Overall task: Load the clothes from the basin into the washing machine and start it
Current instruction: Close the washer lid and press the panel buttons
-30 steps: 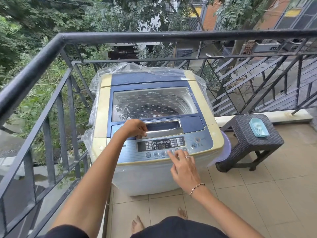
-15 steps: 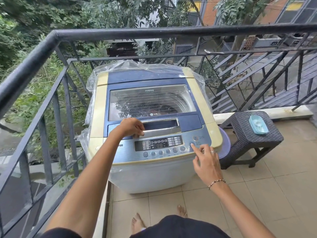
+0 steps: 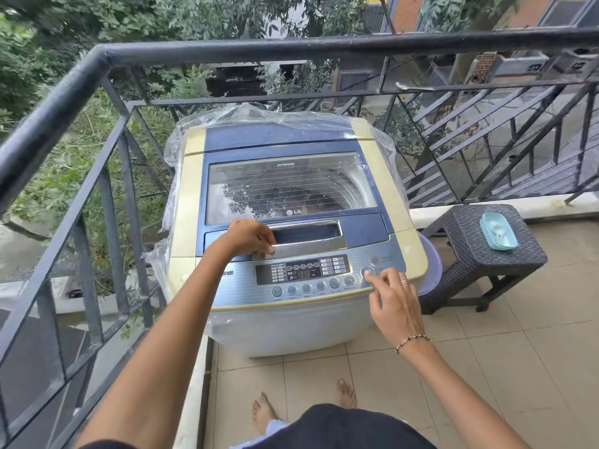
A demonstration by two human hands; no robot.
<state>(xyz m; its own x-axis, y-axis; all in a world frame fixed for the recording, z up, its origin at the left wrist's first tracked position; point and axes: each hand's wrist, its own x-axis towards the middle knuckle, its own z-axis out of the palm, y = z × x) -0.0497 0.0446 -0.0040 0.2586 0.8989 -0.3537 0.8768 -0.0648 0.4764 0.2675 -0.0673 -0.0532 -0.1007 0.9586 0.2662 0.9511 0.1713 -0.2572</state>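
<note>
The top-loading washing machine [image 3: 291, 322] stands in the balcony corner with its glass lid [image 3: 291, 186] down; dark clothes show faintly through the glass. My left hand [image 3: 249, 236] is curled over the left end of the lid handle [image 3: 311, 238]. My right hand [image 3: 393, 299] holds nothing, and its index fingertip touches a round button [image 3: 367, 272] at the right end of the lit control panel [image 3: 301, 272]. A purple basin [image 3: 432, 264] peeks out behind the machine's right side; its inside is hidden.
A black metal railing [image 3: 97, 59] closes the balcony on the left and the far side. A dark woven stool [image 3: 479, 257] stands right of the machine with a light blue dish [image 3: 497, 230] on it. Clear plastic sheet [image 3: 259, 115] drapes the machine's back. My bare feet are on tiles.
My right hand has moved right along the control panel, from the middle row of buttons to the round button at the right end. My left hand has stayed on the lid handle.
</note>
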